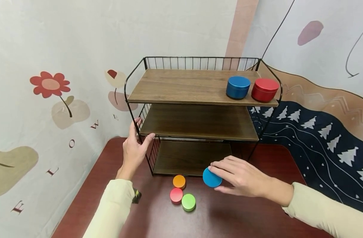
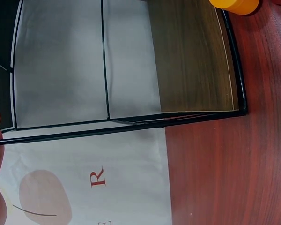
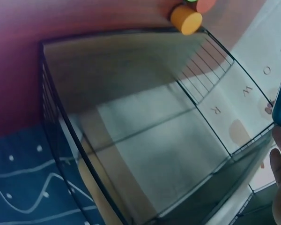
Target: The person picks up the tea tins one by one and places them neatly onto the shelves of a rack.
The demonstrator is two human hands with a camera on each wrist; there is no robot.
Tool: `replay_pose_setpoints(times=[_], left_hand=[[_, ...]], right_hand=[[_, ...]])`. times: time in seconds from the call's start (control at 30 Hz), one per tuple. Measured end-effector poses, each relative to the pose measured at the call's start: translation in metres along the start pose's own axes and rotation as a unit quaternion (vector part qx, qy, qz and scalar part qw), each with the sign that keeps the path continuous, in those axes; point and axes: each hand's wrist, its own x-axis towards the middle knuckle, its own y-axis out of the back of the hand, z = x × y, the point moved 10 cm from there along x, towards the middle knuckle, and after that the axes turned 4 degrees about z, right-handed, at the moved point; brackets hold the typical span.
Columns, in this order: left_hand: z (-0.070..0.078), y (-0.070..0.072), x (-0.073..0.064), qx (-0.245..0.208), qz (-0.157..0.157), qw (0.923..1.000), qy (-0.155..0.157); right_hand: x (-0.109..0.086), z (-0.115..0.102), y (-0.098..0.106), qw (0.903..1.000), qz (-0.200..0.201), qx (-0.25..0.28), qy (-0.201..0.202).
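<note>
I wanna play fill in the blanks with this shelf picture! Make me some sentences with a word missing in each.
1. The round thing in the right hand is coloured ____.
2. The red tin stands on the rack's ____ board.
3. On the table, the small cylinder nearest the person is ____.
4. The biggest flower has ____ petals.

Missing words: blue; top; green; red.

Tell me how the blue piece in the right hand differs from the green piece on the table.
The blue piece is held in the right hand, while the green piece rests on the table. The blue piece also looks larger than the green piece in the head view. Both show round, flat tops.
</note>
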Motion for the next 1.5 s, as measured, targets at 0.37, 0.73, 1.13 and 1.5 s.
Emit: replay_pose_setpoints(times=[0.37, 0.73, 1.13, 1.5], left_hand=[[0.001, 0.002, 0.000, 0.001, 0.000, 1.0000, 0.002], [0.001, 0.002, 0.000, 0.002, 0.002, 1.0000, 0.001], [0.001, 0.001, 0.000, 0.001, -0.001, 1.0000, 0.001], [0.002, 0.001, 0.000, -0.004, 0.001, 1.0000, -0.002]], right_hand=[[0.038, 0.017, 0.034, 0.9991, 0.020, -0.036, 0.007], [0.062, 0.034, 0.069, 0.9965, 0.058, -0.058, 0.011], [0.083, 0.046, 0.092, 0.9946, 0.063, -0.082, 0.012], [0.104, 0.054, 0.107, 0.9915, 0.065, -0.111, 0.020]])
